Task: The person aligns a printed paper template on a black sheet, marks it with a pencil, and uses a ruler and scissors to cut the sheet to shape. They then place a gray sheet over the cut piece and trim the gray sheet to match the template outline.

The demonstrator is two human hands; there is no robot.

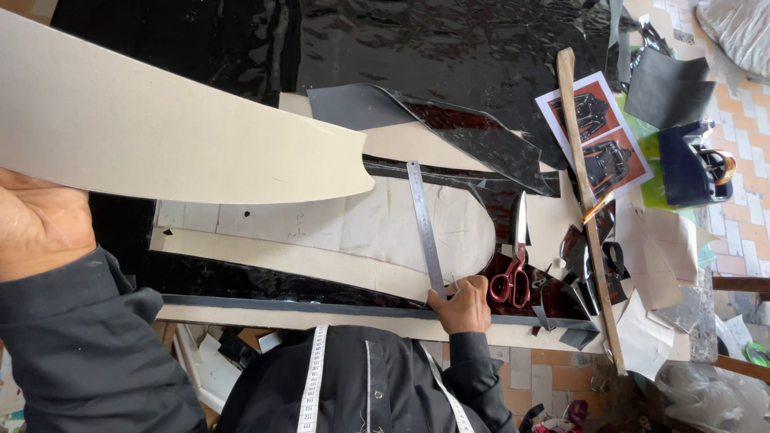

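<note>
Cardboard pattern is lifted off the table in the left hand, gripped; the right hand pinches the steel ruler over the black vinyl. Scissors lie idle; cutting looks unfinished.

black sheet: glossy vinyl | pattern piece: matt card | ruler: bare metal | stick: wood

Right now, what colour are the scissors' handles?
Red, on the scissors; the head view shows them best.
</note>
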